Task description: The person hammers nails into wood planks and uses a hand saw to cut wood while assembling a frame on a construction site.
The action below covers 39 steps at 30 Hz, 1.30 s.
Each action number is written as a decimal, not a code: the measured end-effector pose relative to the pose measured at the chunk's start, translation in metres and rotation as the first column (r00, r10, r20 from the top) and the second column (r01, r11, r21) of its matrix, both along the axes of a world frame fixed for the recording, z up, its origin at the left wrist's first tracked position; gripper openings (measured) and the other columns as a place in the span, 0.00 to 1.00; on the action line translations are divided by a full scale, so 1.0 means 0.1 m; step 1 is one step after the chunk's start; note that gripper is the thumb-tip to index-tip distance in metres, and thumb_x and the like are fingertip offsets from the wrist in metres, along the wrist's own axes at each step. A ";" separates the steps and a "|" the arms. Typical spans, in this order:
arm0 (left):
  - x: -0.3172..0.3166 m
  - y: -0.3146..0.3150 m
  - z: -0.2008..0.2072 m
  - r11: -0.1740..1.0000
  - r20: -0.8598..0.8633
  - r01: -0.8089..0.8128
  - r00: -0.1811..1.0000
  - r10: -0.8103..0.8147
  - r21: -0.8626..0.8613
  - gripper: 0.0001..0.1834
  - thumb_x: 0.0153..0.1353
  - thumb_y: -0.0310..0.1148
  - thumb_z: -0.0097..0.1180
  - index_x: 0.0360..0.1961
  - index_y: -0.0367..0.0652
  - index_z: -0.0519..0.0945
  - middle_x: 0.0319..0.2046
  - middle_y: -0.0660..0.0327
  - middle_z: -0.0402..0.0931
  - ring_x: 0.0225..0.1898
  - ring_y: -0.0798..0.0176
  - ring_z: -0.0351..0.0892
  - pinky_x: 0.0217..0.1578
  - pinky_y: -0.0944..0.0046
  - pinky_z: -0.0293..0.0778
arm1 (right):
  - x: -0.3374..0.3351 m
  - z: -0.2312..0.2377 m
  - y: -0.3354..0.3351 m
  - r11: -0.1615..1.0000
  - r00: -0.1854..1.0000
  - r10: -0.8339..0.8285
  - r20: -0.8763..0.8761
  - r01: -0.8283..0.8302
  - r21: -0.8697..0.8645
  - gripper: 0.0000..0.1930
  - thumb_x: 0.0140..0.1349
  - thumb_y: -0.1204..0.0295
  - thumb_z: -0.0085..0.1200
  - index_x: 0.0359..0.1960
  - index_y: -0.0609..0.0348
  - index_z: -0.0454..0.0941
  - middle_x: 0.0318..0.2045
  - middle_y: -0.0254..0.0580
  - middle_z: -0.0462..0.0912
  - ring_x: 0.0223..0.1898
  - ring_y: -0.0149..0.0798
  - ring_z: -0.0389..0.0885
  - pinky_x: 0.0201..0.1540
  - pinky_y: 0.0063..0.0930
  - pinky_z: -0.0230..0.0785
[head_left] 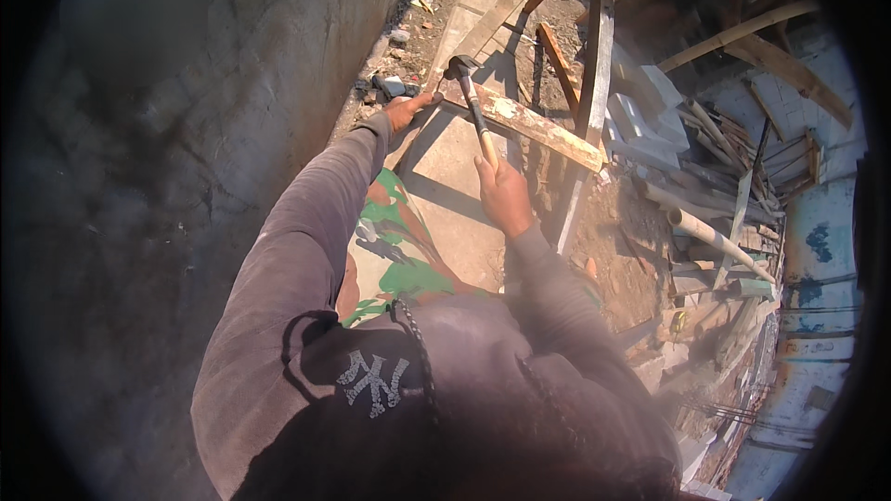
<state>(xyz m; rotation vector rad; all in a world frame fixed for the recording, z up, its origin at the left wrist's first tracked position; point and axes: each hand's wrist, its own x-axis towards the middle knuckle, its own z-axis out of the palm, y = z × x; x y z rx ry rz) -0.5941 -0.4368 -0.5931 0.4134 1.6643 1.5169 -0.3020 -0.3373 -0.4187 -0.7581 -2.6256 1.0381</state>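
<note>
My right hand is closed around the pale wooden handle of a hammer. The hammer's dark metal head is just above the left end of a weathered wooden board with flaking paint. At that same end, my left hand is closed on the board, its thumb or a fingertip stretched along the top; the other fingers are partly hidden. From there the board slants rightward to an upright wooden post and appears to cross other framing timber. Whether a nail is under the hammer head is too small to tell.
A grey concrete wall runs close along my left. Rubble lies at its foot. To the right are white blocks, piled scrap timber and a pale pole. Loose beams lean at the far right. Below me is a camouflage-patterned cloth.
</note>
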 end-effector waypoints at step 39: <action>0.28 -0.01 0.20 0.999 -0.019 0.015 1.000 -0.016 -0.033 0.50 0.51 0.75 0.67 0.55 0.35 0.88 0.52 0.49 0.86 0.53 0.52 0.83 0.58 0.58 0.73 | -0.04 -0.17 0.16 0.996 0.987 -0.076 0.143 0.068 0.060 0.18 0.75 0.60 0.56 0.41 0.67 0.81 0.25 0.64 0.79 0.33 0.66 0.84 0.37 0.48 0.75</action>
